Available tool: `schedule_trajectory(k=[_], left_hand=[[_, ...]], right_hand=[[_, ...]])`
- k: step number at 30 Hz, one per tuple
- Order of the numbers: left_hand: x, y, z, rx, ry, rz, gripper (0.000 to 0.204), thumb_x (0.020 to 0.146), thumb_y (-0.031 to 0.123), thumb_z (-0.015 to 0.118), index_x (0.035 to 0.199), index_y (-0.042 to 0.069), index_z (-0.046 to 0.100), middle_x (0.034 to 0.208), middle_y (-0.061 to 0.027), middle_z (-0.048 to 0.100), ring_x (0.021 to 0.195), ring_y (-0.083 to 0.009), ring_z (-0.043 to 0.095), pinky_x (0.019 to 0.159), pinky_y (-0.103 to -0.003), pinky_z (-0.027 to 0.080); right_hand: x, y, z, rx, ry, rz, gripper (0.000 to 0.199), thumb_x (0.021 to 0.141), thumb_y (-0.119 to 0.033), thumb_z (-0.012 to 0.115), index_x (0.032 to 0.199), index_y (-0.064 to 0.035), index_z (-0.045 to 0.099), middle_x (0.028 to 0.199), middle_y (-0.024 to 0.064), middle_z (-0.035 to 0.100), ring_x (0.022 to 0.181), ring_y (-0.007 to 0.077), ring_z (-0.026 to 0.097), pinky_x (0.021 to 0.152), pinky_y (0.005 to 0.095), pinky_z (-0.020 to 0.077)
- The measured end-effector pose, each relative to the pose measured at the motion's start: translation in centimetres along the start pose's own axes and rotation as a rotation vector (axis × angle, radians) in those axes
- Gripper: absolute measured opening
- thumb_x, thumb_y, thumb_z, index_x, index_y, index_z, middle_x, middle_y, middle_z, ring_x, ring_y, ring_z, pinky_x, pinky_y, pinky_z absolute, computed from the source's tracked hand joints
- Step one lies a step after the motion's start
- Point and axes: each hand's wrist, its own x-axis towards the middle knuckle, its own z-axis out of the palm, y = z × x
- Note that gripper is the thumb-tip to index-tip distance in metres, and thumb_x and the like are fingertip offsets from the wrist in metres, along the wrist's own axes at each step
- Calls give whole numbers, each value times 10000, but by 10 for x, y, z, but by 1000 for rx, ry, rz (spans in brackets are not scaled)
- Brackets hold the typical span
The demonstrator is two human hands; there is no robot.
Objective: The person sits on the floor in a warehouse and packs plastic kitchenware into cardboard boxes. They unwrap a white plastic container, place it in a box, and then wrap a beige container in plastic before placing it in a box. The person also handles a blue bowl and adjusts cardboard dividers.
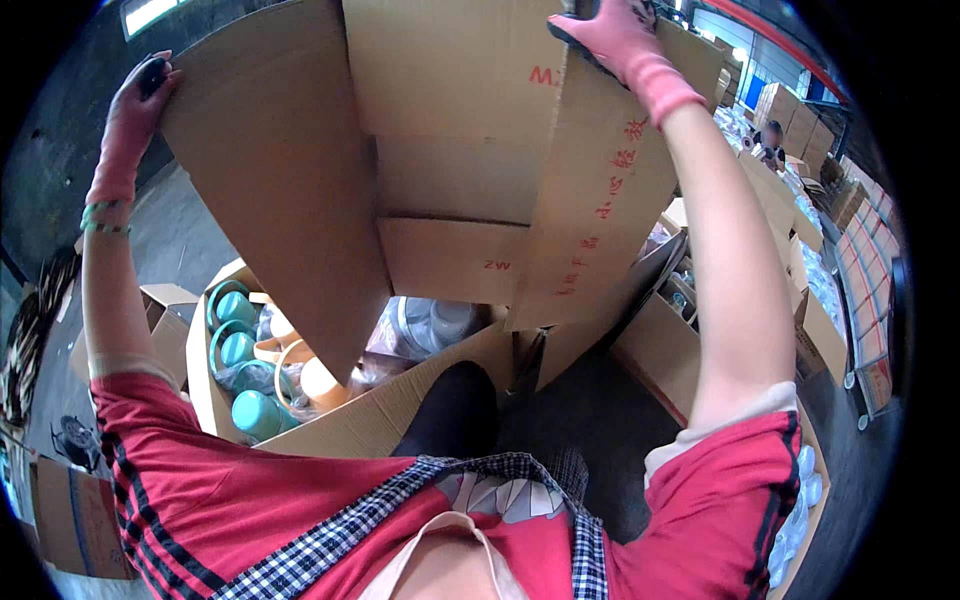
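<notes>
A large brown cardboard box (450, 180) with red print is raised in front of me, tilted, its panels and flaps spread. My left hand (135, 115), in a pink glove with dark fingertips, is closed at the outer edge of its left panel. At the upper right my right hand (615, 45), gloved alike, grips the box's top edge; part of its fingers is hidden. Below the raised box stands a carton (390, 410) with teal handled containers (258, 415), pale orange ones (322, 382) and grey pieces in clear plastic (430, 325).
My dark-clad leg (455, 405) is against the near side of the lower carton. More cartons (660, 350) stand on the right, some with plastic-wrapped goods. Another person (770, 145) is far off at the right. Strapped boxes (865, 270) are stacked at the right edge.
</notes>
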Motion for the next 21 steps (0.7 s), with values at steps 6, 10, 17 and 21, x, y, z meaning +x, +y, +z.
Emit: schedule_trajectory(k=[6, 10, 17, 21], left_hand=[[-29, -31, 67, 1182, -315, -90, 452, 777, 153, 466, 1212, 106, 354, 1278, -160, 336, 1146, -310, 368, 902, -488, 311], [-63, 67, 157, 615, -113, 184, 409, 714, 244, 568, 1085, 94, 481, 1171, -139, 414, 1053, -324, 414, 852, -507, 346], [-148, 180, 260, 39, -756, 404, 562, 794, 500, 428, 1051, 6, 508, 1080, -207, 491, 1024, -363, 457, 883, -414, 359], [-231, 200, 225, -400, -1404, 299, 640, 766, 570, 420, 1043, -3, 480, 1028, -232, 522, 910, -374, 534, 785, -444, 431]], right_hand=[[-54, 84, -108, 134, 65, -37, 243, 811, -183, 527, 1019, -60, 547, 933, 129, 557, 874, 214, 539, 785, 310, 413], [-75, 105, -212, -457, -11, -304, 226, 837, -174, 488, 955, 8, 554, 869, 118, 570, 824, 184, 525, 749, 281, 388], [-93, 58, -181, 99, 68, 161, 153, 822, -158, 529, 834, -9, 560, 757, 32, 534, 723, 96, 475, 683, 219, 370], [-100, 62, -181, 321, 170, 312, 149, 806, -139, 552, 857, 0, 574, 777, 18, 567, 686, 93, 510, 644, 214, 400]])
